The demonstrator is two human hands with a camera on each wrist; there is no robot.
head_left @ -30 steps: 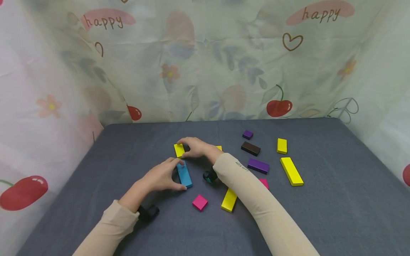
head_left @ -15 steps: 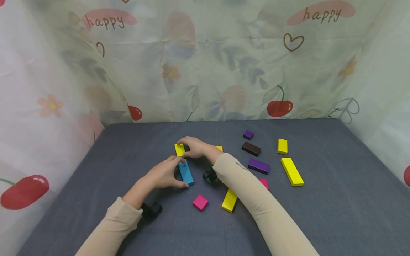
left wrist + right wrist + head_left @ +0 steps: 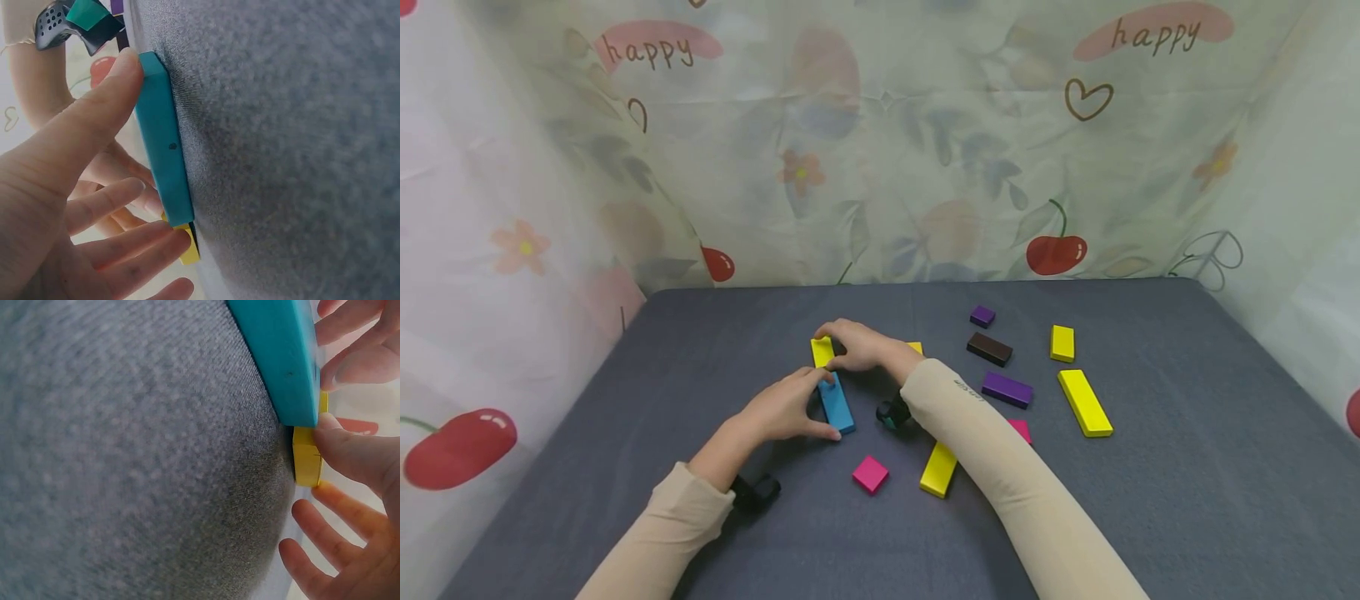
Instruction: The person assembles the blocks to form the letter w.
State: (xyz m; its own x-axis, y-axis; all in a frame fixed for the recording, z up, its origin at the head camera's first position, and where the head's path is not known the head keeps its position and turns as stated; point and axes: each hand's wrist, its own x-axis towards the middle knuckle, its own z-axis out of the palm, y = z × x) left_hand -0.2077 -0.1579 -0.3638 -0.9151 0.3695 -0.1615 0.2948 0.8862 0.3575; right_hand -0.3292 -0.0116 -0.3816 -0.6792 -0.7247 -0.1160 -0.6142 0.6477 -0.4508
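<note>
In the head view a blue rectangular block [image 3: 837, 407] lies end to end with a short yellow block [image 3: 822, 353] on the grey cloth. My left hand [image 3: 781, 407] holds the blue block lengthwise, thumb at its near end and fingertips by its far end. The left wrist view shows the thumb on one end of this blue block [image 3: 164, 144]. My right hand [image 3: 861, 344] pinches the yellow block from the far side, with thumb and index finger at its ends. In the right wrist view the yellow block [image 3: 307, 464] meets the blue block's end.
A pink square block [image 3: 870, 475] and a yellow block [image 3: 937, 471] lie nearer. To the right are a purple block [image 3: 1007, 389], a dark brown block [image 3: 989, 348], a small purple block [image 3: 982, 316] and a long yellow block [image 3: 1085, 403]. The right sleeve [image 3: 1000, 467] partly covers a pink block.
My left hand has pushed the blue block slightly away and to the right, up against the yellow block. My right hand has hardly moved. Over the last half second almost nothing differs.
</note>
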